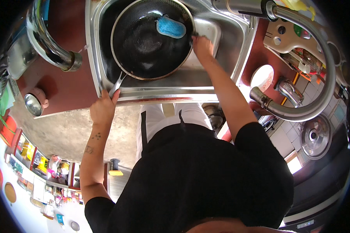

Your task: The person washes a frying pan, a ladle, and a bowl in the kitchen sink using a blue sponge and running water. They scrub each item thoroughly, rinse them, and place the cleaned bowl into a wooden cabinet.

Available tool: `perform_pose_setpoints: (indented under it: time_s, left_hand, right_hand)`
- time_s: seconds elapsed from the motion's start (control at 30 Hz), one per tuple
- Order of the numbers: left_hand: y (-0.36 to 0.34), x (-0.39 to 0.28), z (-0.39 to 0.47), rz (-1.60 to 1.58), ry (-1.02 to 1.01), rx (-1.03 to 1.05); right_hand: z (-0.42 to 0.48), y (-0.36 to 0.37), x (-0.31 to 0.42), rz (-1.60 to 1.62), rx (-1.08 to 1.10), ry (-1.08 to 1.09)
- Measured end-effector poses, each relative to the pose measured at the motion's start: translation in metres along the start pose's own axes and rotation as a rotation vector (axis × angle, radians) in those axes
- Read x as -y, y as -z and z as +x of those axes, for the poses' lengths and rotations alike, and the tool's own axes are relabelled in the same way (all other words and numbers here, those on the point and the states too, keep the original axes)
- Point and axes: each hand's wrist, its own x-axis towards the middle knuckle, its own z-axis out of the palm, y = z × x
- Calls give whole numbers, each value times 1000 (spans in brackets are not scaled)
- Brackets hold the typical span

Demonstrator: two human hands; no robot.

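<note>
A black wok (145,55) with a dimpled inner face rests over the stainless steel sink (233,35). Inside it, towards the upper right, lies a blue sponge (171,27). My left hand (103,107) is closed around the wok's metal handle (118,83) at the sink's front left edge. On the opposite side, my right hand (203,49) grips the wok's rim or a small side grip; the fingers partly hide which.
A curved chrome pipe (43,43) and a pink cup (36,100) are on the left. To the right are a large curved metal pipe (323,87), a bowl (262,78), a metal cup (290,91) and a pot lid (315,136).
</note>
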Motion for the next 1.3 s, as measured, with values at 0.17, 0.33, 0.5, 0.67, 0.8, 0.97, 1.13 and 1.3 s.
perform_pose_setpoints:
  time_s: [0.17,0.33,0.5,0.67,0.8,0.97,1.13,1.3]
  left_hand:
    - [3,-8,-3,-39,43,11]
    - [1,-7,-7,-39,54,40]
    - [1,-9,-3,-47,47,63]
    - [3,-10,-6,-52,83,115]
    - [2,-8,-2,-79,76,101]
    - [3,-14,-6,-58,95,125]
    - [8,-14,-1,-103,87,173]
    - [9,-15,-13,-171,131,270]
  right_hand:
    - [26,12,17,1,2,-95]
    - [-39,-20,3,3,199,-120]
    - [22,11,10,129,-23,-152]
    - [-83,-22,34,152,405,-278]
    - [-49,-26,14,4,372,-179]
    - [-39,-36,4,91,352,-182]
    - [-59,-74,2,75,474,-193]
    - [-39,-6,29,290,344,-443]
